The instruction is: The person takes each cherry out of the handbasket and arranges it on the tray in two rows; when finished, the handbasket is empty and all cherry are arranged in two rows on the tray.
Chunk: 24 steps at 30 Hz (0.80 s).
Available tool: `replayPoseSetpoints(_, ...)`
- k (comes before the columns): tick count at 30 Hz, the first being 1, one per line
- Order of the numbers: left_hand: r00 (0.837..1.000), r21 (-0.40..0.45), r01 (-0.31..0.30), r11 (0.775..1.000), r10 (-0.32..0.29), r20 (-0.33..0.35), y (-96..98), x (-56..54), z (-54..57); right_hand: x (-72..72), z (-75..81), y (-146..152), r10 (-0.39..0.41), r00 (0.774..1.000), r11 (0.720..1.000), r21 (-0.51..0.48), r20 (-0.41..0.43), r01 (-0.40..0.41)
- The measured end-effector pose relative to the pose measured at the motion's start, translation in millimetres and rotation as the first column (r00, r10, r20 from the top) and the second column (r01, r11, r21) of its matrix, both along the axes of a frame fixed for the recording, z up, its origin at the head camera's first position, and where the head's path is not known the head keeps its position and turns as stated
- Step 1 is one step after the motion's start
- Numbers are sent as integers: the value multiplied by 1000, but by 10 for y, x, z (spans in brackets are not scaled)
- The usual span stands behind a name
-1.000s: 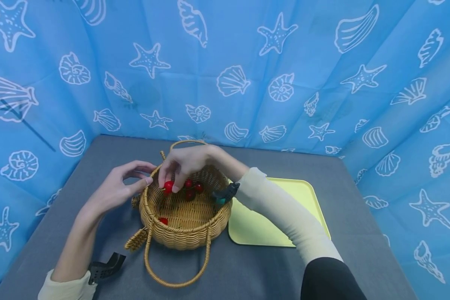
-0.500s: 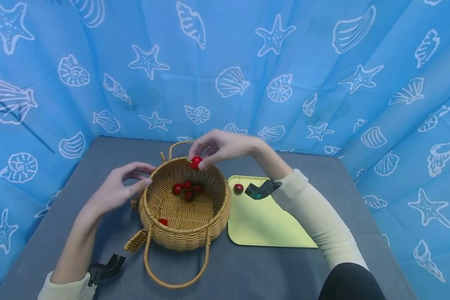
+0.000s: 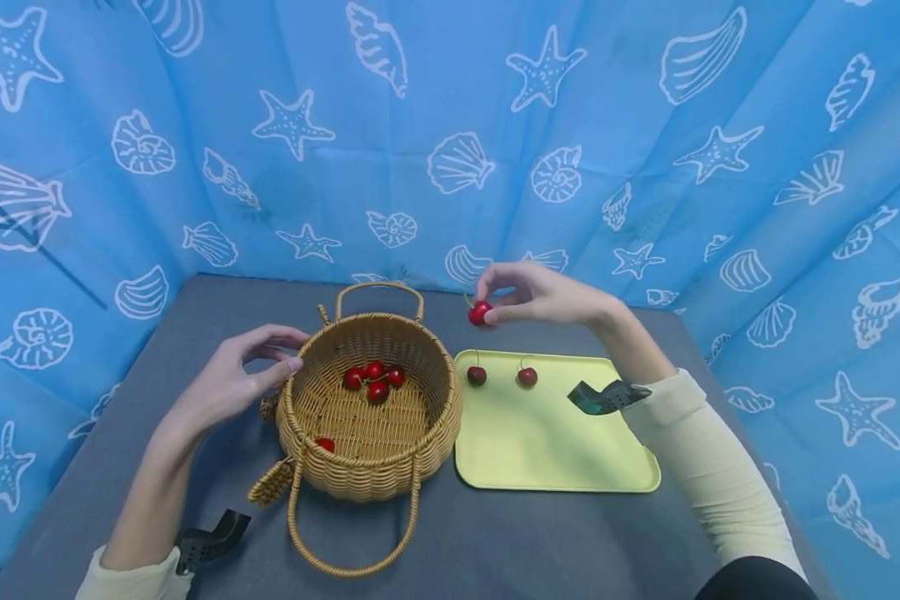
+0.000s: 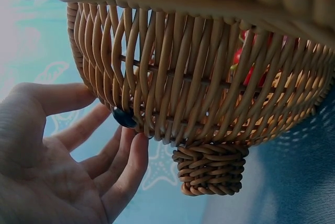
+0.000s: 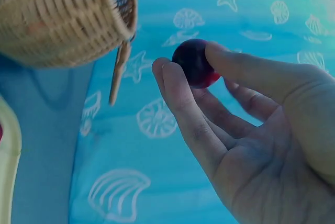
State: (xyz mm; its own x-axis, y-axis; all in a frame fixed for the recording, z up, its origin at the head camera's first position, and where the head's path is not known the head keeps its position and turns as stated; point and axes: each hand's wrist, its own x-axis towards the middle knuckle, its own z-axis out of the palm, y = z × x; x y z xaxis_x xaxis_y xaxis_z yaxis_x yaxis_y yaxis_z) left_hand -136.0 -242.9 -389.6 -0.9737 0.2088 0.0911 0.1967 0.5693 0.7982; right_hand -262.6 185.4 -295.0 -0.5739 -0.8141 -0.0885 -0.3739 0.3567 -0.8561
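Between thumb and fingertips, my right hand (image 3: pixel 540 293) pinches a red cherry (image 3: pixel 479 313) with a green stem, above the back edge of the yellow tray (image 3: pixel 555 467). The right wrist view shows the same cherry (image 5: pixel 194 63) as a dark, glossy ball. My left hand (image 3: pixel 240 367) touches the left side of the round wicker basket (image 3: pixel 367 479) with its thumb and fingertips. In the left wrist view these fingertips (image 4: pixel 137 143) lie against the outer weave beside a dark bead. Several cherries (image 3: pixel 376 392) cluster inside the basket, and another red cherry (image 3: pixel 326 445) is partly hidden by its front rim.
On the tray's back part lie two dark red cherries (image 3: pixel 527 377) with stems. A basket handle (image 3: pixel 352 572) hangs down in front; the other handle (image 3: pixel 378 285) stands at the back. Woven lugs (image 3: pixel 272 481) stick out at left. A blue curtain (image 3: pixel 450 100) surrounds the grey table (image 3: pixel 495 550).
My right hand has lifted the cherry out of the basket and carried it right, above the tray's back edge. The tray's cherries have come into sight. My left hand stays at the basket.
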Motion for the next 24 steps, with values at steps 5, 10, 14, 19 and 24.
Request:
replayPoseSetpoints(5,1000,0,-3,1000,3,8,4,6,5,58,-134,302,-30,997,999,28,-71,32)
replayPoseSetpoints(10,1000,3,-2,1000,2,10,9,6,15,111,-311,581,-115,993,992,54,-28,116)
replayPoseSetpoints(14,1000,8,1,1000,-1,14,10,5,18,150,-446,767,-167,985,983,65,-39,170)
replayPoseSetpoints(19,1000,8,0,1000,0,18,6,4,17,208,-618,954,-246,968,965,81,-49,249)
replayPoseSetpoints(24,1000,9,-2,1000,2,23,4,5,10,265,-793,1087,-297,954,949,99,-37,299)
